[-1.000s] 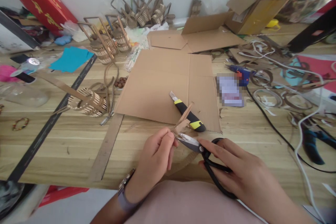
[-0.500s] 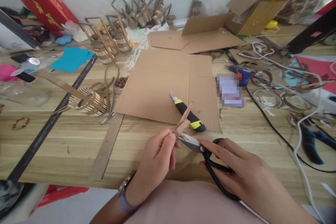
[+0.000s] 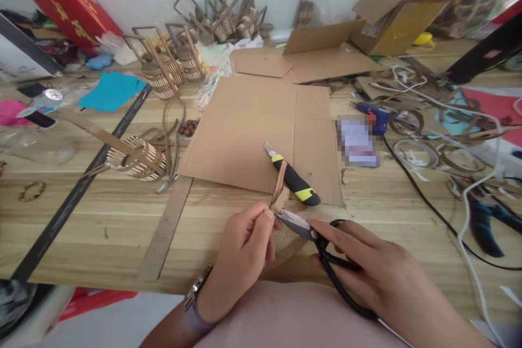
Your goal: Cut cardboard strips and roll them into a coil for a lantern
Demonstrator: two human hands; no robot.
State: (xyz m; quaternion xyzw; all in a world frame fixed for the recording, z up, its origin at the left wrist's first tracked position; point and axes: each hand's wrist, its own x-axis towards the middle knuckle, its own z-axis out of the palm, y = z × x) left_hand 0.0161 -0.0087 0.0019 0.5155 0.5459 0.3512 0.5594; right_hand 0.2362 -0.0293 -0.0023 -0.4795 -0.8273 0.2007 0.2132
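Observation:
My left hand [image 3: 248, 247] pinches a narrow brown cardboard strip [image 3: 280, 196], whose cut end sticks up past the fingertips. In my right hand [image 3: 379, 269] is a pair of black-handled scissors [image 3: 299, 224], fingers wrapped about the handles. The blades meet the strip right beside my left fingertips. Just beyond lies a black and yellow utility knife [image 3: 296, 180], its blade out, resting on a flat cardboard sheet [image 3: 253, 125]. A longer strip [image 3: 289, 250] curves below my hands, partly hidden.
A small woven basket [image 3: 136, 157] and a flat cardboard strip [image 3: 165, 234] lie left. More baskets [image 3: 161, 79] stand behind. On the right are a phone [image 3: 359, 141], a blue glue gun [image 3: 375, 117], pliers [image 3: 485, 223], tape rolls and a white cable [image 3: 463, 228]. A cardboard box [image 3: 411, 16] stands at the back.
The upright end of the cardboard strip has swung left and stands steeper beside the scissor blades. Both hands keep nearly the same place and hold.

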